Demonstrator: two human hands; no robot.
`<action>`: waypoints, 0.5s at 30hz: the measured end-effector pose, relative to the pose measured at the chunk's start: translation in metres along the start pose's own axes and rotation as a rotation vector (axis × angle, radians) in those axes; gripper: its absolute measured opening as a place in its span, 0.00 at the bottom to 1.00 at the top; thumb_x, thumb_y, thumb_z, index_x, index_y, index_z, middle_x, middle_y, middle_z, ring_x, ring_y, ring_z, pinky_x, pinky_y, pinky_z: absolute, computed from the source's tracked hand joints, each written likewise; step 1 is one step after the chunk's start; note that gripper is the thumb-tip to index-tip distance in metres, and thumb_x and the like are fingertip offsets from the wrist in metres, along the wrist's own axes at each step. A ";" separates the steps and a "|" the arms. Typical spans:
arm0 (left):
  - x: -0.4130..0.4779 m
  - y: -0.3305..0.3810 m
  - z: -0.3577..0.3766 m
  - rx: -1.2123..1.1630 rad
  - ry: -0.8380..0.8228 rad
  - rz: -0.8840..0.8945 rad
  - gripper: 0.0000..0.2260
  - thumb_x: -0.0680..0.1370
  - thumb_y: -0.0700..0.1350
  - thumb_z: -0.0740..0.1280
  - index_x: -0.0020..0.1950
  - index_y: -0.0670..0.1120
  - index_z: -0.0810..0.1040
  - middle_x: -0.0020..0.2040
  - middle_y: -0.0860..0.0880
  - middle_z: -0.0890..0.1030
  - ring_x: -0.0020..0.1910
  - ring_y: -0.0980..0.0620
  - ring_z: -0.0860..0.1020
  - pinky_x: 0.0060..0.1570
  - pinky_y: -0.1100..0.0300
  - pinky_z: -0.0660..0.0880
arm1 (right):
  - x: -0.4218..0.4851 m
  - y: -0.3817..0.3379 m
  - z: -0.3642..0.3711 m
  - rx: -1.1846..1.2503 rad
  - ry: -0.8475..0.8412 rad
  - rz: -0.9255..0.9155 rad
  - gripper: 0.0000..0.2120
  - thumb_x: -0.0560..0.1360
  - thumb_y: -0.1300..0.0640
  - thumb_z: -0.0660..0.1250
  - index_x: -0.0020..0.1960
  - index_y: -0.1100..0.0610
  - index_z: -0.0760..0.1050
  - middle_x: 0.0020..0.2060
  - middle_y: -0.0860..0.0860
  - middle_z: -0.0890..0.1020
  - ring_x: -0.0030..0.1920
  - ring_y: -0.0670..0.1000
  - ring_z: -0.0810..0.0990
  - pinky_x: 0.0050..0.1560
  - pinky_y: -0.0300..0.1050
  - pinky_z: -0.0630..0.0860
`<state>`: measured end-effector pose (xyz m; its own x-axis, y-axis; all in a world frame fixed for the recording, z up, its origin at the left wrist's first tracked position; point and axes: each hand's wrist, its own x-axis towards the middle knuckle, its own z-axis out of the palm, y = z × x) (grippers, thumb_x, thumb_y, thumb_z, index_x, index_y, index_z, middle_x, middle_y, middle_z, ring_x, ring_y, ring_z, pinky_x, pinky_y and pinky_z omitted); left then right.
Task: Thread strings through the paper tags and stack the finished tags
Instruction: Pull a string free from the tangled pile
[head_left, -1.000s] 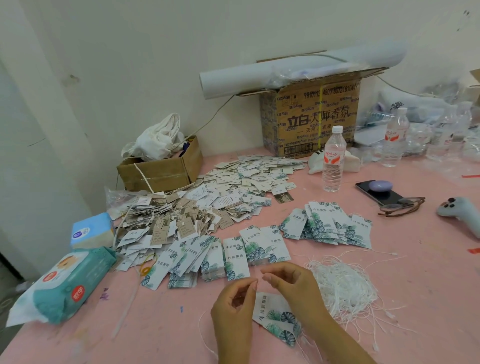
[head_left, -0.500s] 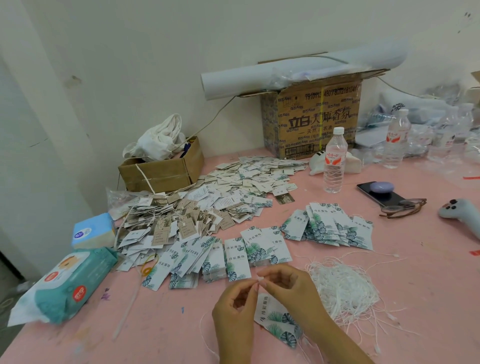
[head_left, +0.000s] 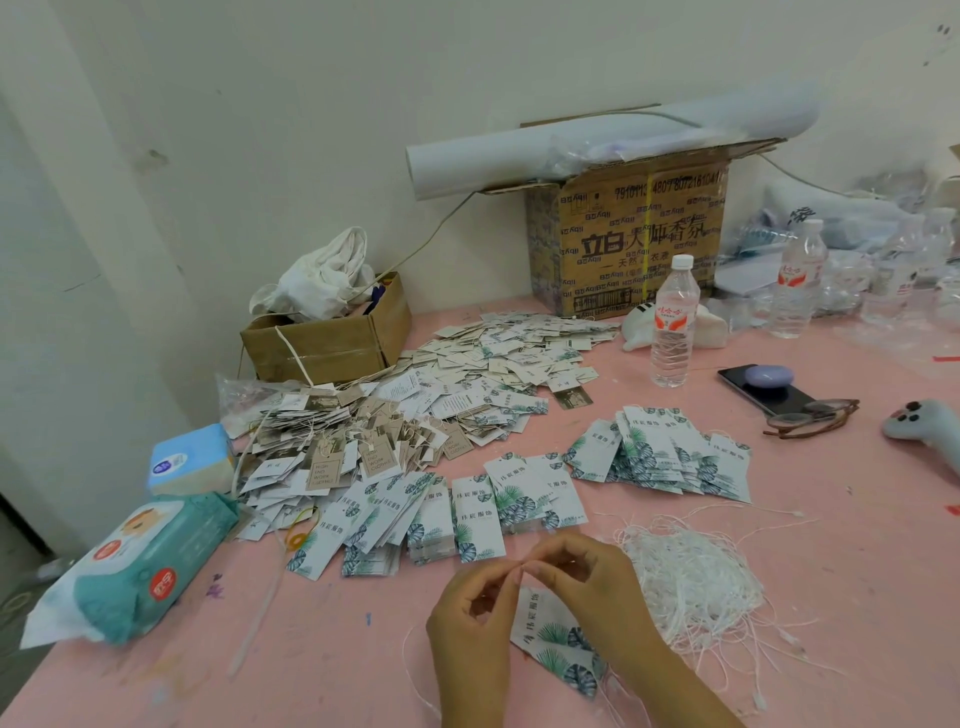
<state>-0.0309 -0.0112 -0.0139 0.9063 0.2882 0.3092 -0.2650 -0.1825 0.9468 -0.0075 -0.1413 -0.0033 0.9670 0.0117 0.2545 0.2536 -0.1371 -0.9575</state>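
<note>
My left hand (head_left: 475, 618) and my right hand (head_left: 592, 587) meet fingertip to fingertip near the table's front edge, both pinching a thin white string. Under them lies a small pile of leaf-printed paper tags (head_left: 558, 644). A tangle of white strings (head_left: 693, 577) lies just right of my right hand. More leaf-printed tags are fanned in rows (head_left: 457, 514) beyond my hands and in a second group (head_left: 670, 457) to the right. A large heap of mixed tags (head_left: 415, 410) spreads further back.
On the pink table (head_left: 857, 597): wet-wipe pack (head_left: 140, 566) and tissue pack (head_left: 189, 460) at left, small carton (head_left: 332, 343), big printed carton (head_left: 639, 244) with a paper roll, water bottle (head_left: 674, 322), phone (head_left: 763, 387), glasses (head_left: 810, 415), grey toy (head_left: 922, 431).
My two hands have drawn closer until the fingertips touch over the string. The tags and string tangle lie as before.
</note>
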 end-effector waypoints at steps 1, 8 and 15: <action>0.000 0.000 0.000 0.000 0.001 0.003 0.15 0.72 0.36 0.74 0.40 0.58 0.86 0.41 0.50 0.84 0.39 0.51 0.81 0.40 0.55 0.78 | 0.000 0.000 0.000 0.003 0.008 -0.005 0.08 0.70 0.62 0.75 0.38 0.49 0.83 0.36 0.48 0.85 0.37 0.45 0.82 0.41 0.36 0.77; 0.001 0.001 0.002 0.015 0.009 -0.002 0.16 0.71 0.36 0.75 0.38 0.60 0.85 0.41 0.52 0.84 0.39 0.54 0.81 0.39 0.59 0.78 | 0.000 -0.001 -0.001 0.013 0.030 -0.028 0.08 0.70 0.61 0.74 0.38 0.48 0.83 0.36 0.48 0.85 0.37 0.45 0.82 0.41 0.34 0.77; 0.000 -0.001 0.001 0.036 -0.007 -0.014 0.13 0.71 0.37 0.75 0.38 0.56 0.86 0.39 0.51 0.83 0.36 0.56 0.80 0.34 0.66 0.75 | -0.001 0.002 -0.002 -0.173 0.002 -0.150 0.12 0.70 0.61 0.74 0.39 0.43 0.81 0.36 0.40 0.83 0.39 0.43 0.81 0.41 0.32 0.75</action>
<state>-0.0303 -0.0123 -0.0149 0.9122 0.2843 0.2951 -0.2403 -0.2122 0.9472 -0.0078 -0.1439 -0.0047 0.9189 0.0431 0.3921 0.3861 -0.3019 -0.8716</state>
